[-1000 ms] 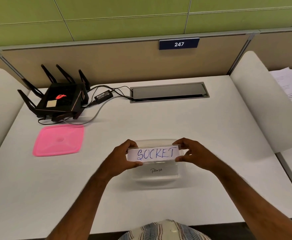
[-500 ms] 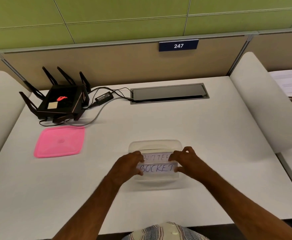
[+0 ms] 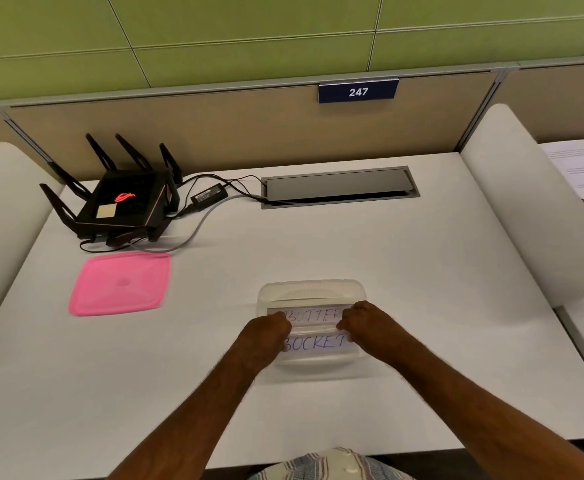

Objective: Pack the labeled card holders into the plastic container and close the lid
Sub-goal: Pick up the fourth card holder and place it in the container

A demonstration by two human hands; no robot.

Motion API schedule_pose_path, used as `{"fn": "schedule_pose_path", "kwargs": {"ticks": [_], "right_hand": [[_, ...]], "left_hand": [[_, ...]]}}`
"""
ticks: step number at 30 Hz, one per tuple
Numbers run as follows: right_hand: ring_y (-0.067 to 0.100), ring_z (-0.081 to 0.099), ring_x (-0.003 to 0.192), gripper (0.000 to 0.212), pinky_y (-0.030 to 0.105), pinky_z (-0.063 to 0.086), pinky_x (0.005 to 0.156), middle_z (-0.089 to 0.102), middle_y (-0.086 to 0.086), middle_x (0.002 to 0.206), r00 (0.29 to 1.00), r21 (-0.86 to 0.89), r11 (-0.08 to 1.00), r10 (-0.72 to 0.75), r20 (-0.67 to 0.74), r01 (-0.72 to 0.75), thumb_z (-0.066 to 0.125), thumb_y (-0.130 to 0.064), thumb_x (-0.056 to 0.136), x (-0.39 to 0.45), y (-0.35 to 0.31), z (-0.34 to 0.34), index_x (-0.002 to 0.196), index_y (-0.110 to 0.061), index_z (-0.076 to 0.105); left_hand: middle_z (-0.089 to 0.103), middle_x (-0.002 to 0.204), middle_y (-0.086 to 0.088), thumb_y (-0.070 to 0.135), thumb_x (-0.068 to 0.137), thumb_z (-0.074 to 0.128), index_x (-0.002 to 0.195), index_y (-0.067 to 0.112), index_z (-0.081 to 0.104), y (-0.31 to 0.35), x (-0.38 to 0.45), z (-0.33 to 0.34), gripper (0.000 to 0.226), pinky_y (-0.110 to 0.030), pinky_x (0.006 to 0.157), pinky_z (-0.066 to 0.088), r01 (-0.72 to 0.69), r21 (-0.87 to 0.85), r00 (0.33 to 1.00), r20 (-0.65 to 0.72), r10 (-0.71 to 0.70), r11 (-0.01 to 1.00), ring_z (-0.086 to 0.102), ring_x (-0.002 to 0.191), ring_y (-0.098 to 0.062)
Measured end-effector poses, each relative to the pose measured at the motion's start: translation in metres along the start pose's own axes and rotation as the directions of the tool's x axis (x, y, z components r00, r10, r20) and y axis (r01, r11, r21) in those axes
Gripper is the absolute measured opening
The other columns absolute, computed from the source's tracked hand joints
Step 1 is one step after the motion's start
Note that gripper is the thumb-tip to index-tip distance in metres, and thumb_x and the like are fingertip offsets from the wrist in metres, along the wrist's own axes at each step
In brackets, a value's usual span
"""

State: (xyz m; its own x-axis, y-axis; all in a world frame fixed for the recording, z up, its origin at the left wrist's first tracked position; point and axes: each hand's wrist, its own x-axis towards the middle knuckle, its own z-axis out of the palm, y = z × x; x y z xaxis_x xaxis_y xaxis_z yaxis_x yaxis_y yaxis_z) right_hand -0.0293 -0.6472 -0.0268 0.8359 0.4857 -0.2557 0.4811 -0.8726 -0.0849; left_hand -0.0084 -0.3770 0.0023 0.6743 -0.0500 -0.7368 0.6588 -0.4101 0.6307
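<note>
Both hands are inside the clear, rounded-square plastic container (image 3: 313, 289) near the front of the white tabletop (image 3: 387, 254): the left hand (image 3: 266, 336) and the right hand (image 3: 366, 322) are curled narrow, each one pinching an end of the clear card holder with the handwritten word "SOCKET" (image 3: 316, 342), which lies flat in the near half of the box. Just behind it lies a second clear card holder with blue handwritten letters starting "BUTTE" (image 3: 313, 316); the two seem to touch or overlap at the edges, I cannot tell which. The risk, in my judgement, is that the holder does not sit flat — if one end rides up on its neighbour or on the curved wall, the lid will probably not close well later. Pressing too hard could also slide the light container on the smooth tabletop, because nothing braces it. The pink, square plastic lid (image 3: 120, 284) lies well apart to the left, just in front of the black router with upright antennas (image 3: 124, 202) and its grey and black cables (image 3: 193, 233) — a careless reach for the lid could catch them. Nothing stands between the container and the lid.
</note>
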Motion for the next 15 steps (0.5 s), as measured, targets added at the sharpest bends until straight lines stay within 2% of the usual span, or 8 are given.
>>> {"fn": "schedule_pose_path", "kwargs": {"ticks": [3,5,8,11,13,15], "right_hand": [[0.026,0.062,0.112,0.030,0.030,0.040,0.105,0.069,0.003,0.120,0.999,0.001,1.000,0.027,0.024,-0.027,0.059,-0.015,0.096,0.0022,0.0004,0.0037,0.123,-0.018,0.071],[0.026,0.060,0.115,0.033,0.030,0.040,0.105,0.068,0.002,0.123,0.999,0.017,0.999,0.040,0.037,-0.040,0.059,-0.016,0.096,0.0036,0.0007,0.0037,0.128,-0.020,0.069],[0.025,0.057,0.118,0.035,0.028,0.037,0.106,0.067,0.001,0.126,0.998,0.060,0.997,0.048,0.034,-0.050,0.062,-0.017,0.095,0.0044,0.0014,0.0029,0.130,-0.022,0.067],[0.026,0.057,0.119,0.035,0.029,0.036,0.107,0.066,0.001,0.128,0.999,0.074,0.996,0.037,0.028,-0.039,0.062,-0.017,0.095,0.0045,0.0022,0.0027,0.129,-0.020,0.066],[0.026,0.057,0.117,0.033,0.029,0.036,0.106,0.065,0.002,0.127,0.999,0.101,0.994,0.035,0.006,-0.035,0.063,-0.017,0.094,0.0042,0.0033,0.0024,0.128,-0.020,0.065],[0.026,0.058,0.114,0.032,0.030,0.037,0.105,0.065,0.003,0.126,1.000,0.110,0.994,0.022,-0.006,-0.022,0.063,-0.018,0.094,0.0037,0.0039,0.0023,0.126,-0.020,0.064]], "left_hand": [[0.079,0.083,0.001,0.037,0.075,0.059,0.091,0.021,0.077,0.0028,-0.0029,0.0024,0.028,-0.024,0.060,0.056,0.021,0.027,1.000,-0.009,-0.021,0.999,0.076,0.073,-0.014],[0.078,0.087,0.000,0.036,0.078,0.057,0.091,0.022,0.076,0.0042,-0.0026,0.0047,0.027,-0.020,0.054,0.052,0.007,0.043,1.000,-0.006,-0.007,0.999,0.075,0.075,-0.014],[0.076,0.091,-0.002,0.032,0.084,0.054,0.091,0.023,0.073,0.0045,-0.0053,0.0071,0.022,-0.018,0.052,0.053,-0.013,0.066,1.000,-0.010,0.013,0.998,0.074,0.080,-0.018],[0.076,0.096,-0.006,0.031,0.086,0.054,0.094,0.021,0.072,0.0041,-0.0075,0.0092,0.022,-0.027,0.064,0.060,-0.039,0.096,0.999,-0.017,0.041,0.995,0.074,0.085,-0.023],[0.073,0.105,-0.009,0.032,0.089,0.047,0.098,0.012,0.069,0.0006,-0.0044,0.0080,0.031,-0.029,0.069,0.056,-0.131,0.255,0.991,0.011,0.133,0.958,0.068,0.084,-0.022],[0.070,0.105,-0.010,0.030,0.094,0.044,0.096,0.013,0.066,-0.0031,-0.0009,0.0089,0.027,-0.017,0.060,0.049,-0.197,0.409,0.978,0.019,0.208,0.891,0.063,0.079,-0.017]]}}
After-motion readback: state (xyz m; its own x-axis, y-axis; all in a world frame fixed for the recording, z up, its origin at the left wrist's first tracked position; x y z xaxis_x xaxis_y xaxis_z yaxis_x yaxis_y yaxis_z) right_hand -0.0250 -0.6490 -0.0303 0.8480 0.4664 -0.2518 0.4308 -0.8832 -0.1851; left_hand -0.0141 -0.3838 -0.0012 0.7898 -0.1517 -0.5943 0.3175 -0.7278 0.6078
